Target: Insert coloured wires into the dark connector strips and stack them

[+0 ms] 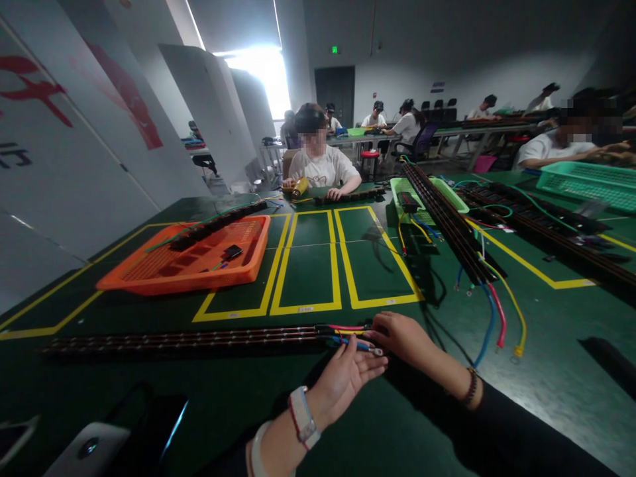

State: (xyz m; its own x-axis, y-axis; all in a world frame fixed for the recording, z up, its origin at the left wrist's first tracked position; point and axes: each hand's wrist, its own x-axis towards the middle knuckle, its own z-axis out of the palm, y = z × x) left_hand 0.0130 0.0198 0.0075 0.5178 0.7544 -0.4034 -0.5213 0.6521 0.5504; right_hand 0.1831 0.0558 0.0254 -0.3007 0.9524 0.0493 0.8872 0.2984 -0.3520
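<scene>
A long dark bar assembly (199, 341) with copper-coloured strips lies flat across the near part of the green table. Red and yellow cables (348, 329) and a blue cable (358, 346) with a metal ring terminal come out of its right end. My left hand (348, 374) is palm up under that end, with the blue cable between thumb and fingers. Fingers bent, my right hand (400, 336) closes on the ends of the red and yellow cables; the exact grip is partly hidden behind its fingers.
An orange basket (149, 286) stands at left with a dark bar across it. Right of centre, more bars (447, 222) with hanging cables rest on a green basket (460, 199). Phone-like devices (89, 447) lie near left. Opposite sits a person (320, 162) with a yellow tool (299, 188).
</scene>
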